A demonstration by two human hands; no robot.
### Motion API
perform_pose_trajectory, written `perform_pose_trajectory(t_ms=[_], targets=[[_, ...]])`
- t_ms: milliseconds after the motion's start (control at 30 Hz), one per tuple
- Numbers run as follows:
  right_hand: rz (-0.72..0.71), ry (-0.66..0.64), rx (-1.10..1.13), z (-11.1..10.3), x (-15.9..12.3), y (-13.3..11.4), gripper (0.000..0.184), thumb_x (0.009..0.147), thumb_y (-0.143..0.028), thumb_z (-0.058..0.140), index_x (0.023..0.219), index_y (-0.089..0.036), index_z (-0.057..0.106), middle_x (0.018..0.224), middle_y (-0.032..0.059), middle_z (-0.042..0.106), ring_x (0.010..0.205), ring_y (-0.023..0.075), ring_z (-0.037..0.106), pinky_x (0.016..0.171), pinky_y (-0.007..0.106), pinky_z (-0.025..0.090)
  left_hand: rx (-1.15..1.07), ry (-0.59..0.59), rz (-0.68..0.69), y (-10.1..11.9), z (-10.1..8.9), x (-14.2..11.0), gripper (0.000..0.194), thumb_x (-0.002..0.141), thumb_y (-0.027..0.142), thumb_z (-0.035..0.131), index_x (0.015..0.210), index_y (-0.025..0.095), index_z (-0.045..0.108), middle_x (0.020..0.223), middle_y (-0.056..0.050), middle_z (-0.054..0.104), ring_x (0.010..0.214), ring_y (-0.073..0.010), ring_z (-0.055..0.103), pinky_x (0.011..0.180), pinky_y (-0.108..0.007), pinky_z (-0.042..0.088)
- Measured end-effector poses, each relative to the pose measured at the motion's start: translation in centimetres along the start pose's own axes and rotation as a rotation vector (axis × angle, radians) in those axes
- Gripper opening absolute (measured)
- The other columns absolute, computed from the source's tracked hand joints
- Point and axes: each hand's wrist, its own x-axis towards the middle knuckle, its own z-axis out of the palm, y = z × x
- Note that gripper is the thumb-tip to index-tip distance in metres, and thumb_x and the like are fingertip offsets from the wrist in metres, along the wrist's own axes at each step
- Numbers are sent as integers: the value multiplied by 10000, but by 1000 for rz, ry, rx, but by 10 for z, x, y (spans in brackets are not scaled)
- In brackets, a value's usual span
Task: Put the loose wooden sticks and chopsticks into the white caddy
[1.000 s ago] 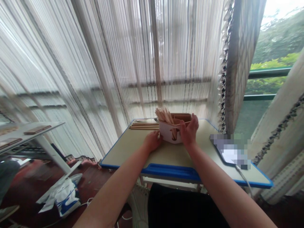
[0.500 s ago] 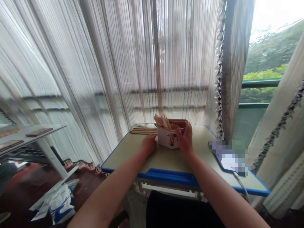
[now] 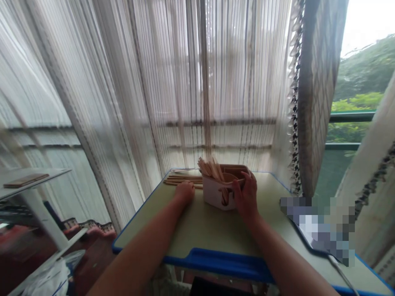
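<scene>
A pale box-shaped utensil holder (image 3: 212, 195) with compartments and a cut-out in its front stands on the desk. Thin wooden sticks (image 3: 212, 168) poke up, bundled, from its left compartment. My right hand (image 3: 247, 196) is closed on the holder's right rim, thumb in front and fingers over the edge. Left of the holder, several long wooden chopsticks (image 3: 175, 180) lie side by side on the desk. My left hand (image 3: 184, 192) is at their near side, fingers curled down on the closest ones. The fingertips are partly hidden.
The desk (image 3: 216, 234) is pale with a blue edge. On its right lies a blurred-out flat device (image 3: 317, 230) with a cable (image 3: 342, 275). A thin metal utensil (image 3: 185, 169) lies at the back. Curtains (image 3: 148, 102) hang behind; a white table (image 3: 55, 174) stands left.
My left hand has moved left, away from the holder's side and along the chopsticks. My right hand keeps its hold on the holder. The view has shifted slightly.
</scene>
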Motion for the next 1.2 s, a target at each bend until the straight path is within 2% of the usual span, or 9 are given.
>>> perform_pose_trajectory(t_ms=[133, 233, 333, 433, 567, 700, 900, 1033, 1200], targets=[[7, -9, -11, 0, -1, 0, 422, 862, -436, 422, 1205, -191, 411, 1310, 140, 359, 1269, 241, 295, 1040, 495, 256, 3, 53, -30, -5, -1, 1, 393, 837, 370, 402, 1153, 192, 552, 1157, -117, 568, 1086, -255, 502, 913, -383, 381], [21, -14, -14, 0, -1, 0, 425, 865, -438, 416, 1219, -203, 404, 1306, 127, 365, 1265, 238, 297, 1040, 499, 251, 22, 99, -37, -12, -1, 14, 569, 813, 453, 424, 1321, 197, 400, 1370, -124, 403, 1269, -296, 329, 1015, -438, 279], [26, -9, -18, 1, -2, 1, 421, 864, -434, 417, 1214, -200, 410, 1290, 125, 374, 1258, 235, 301, 1038, 488, 260, 18, 0, -21, -22, 4, 33, 666, 824, 583, 316, 1361, 191, 343, 1453, -117, 280, 1339, -312, 198, 1055, -492, 185], [22, -1, -27, 2, -2, 2, 415, 867, -431, 412, 1211, -200, 412, 1283, 125, 374, 1253, 238, 303, 1035, 491, 262, -19, -80, 27, -30, 15, 47, 728, 826, 651, 158, 1357, 189, 346, 1443, -117, 305, 1334, -284, 232, 1063, -486, 171], [0, 4, -46, 4, -1, 4, 412, 866, -433, 411, 1205, -198, 419, 1277, 127, 376, 1246, 243, 311, 1032, 498, 261, -8, -126, 65, -35, 25, 53, 773, 799, 696, 106, 1345, 211, 360, 1443, -114, 306, 1329, -296, 239, 1049, -525, 164], [-23, 10, -68, 5, -1, 5, 448, 871, -428, 403, 1251, -191, 390, 1309, 136, 356, 1256, 246, 303, 1033, 498, 259, 8, -95, 64, -33, 25, 49, 763, 800, 693, 95, 1323, 218, 384, 1415, -120, 350, 1296, -301, 285, 1034, -520, 184], [-91, -5, -97, 3, -3, 7, 487, 899, -407, 340, 1344, -210, 303, 1395, 132, 277, 1313, 244, 237, 1050, 510, 237, 11, -34, 9, -28, 16, 38, 745, 803, 680, 173, 1227, 149, 478, 1273, -157, 478, 1180, -302, 404, 988, -427, 281], [-118, -1, -118, 1, -6, 13, 526, 901, -416, 328, 1376, -203, 254, 1414, 136, 247, 1324, 247, 216, 1054, 505, 236, 10, -56, -52, -24, 6, 26, 674, 825, 632, 176, 1136, 166, 549, 1239, -152, 489, 1147, -295, 422, 972, -421, 294], [-137, 13, -177, 0, -9, 20, 561, 897, -429, 330, 1397, -200, 222, 1412, 143, 246, 1323, 253, 212, 1050, 496, 243, 6, -137, -157, -14, -5, -6, 725, 798, 662, 161, 1227, 176, 487, 1320, -167, 417, 1194, -328, 372, 980, -481, 259]])
